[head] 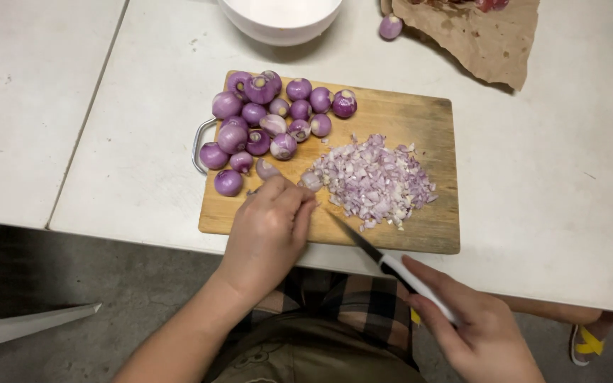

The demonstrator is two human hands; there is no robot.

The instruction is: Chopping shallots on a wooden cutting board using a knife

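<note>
Nearest the camera, a knife [384,262] with a white handle and dark blade is gripped in the right hand [480,333], the fingers wrapped shut around the handle. The blade is angled up and to the left, its tip reaching the near part of a wooden cutting board [434,120].

Just beyond, the left hand [267,234] is laid on the board's near edge, fingers curled together and pressed down on a peeled shallot piece [311,180], which is mostly hidden beneath the fingertips. The blade tip is seen just beside these fingers.

To the right of that hand, a heap of chopped shallot [377,181] is spread over the middle of the board. Farther back on the left half of the board, a cluster of whole peeled purple shallots [267,117] is gathered near a metal handle [199,145] at the board's left end.

The board is set on a white table [555,177]. At the far edge, a white bowl [278,25] is partly seen, and to its right a sheet of brown paper [484,39] with one loose shallot [390,27] beside it.
</note>
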